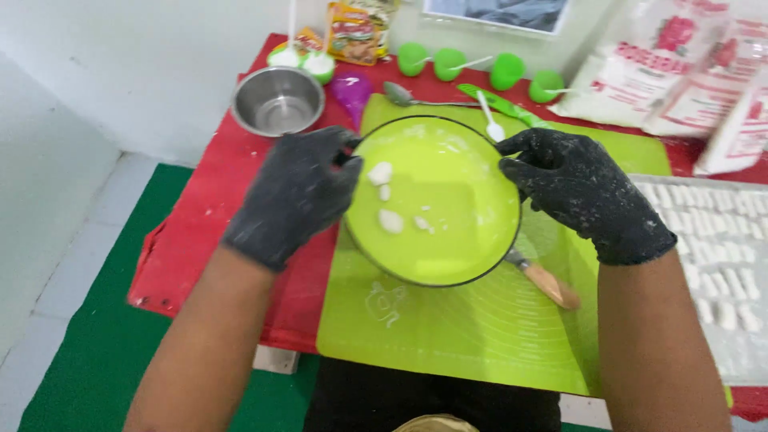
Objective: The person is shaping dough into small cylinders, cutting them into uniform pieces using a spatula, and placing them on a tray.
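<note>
The bowl [448, 208] is round and bright green with a dark rim. A few white lumps of dough [390, 220] sit inside it, and its walls look smeared with white. It is tipped toward the person and sits between the two hands, above a green mat [480, 336]. Both hands wear black gloves dusted with white. The left hand [300, 192] is curled around the bowl's left rim, fingers pressed on the edge. The right hand [580, 188] grips the right rim the same way. A tool with a wooden handle [548, 282] pokes out from under the bowl. A steel bowl [278, 100] stands well apart on the red table [200, 232].
</note>
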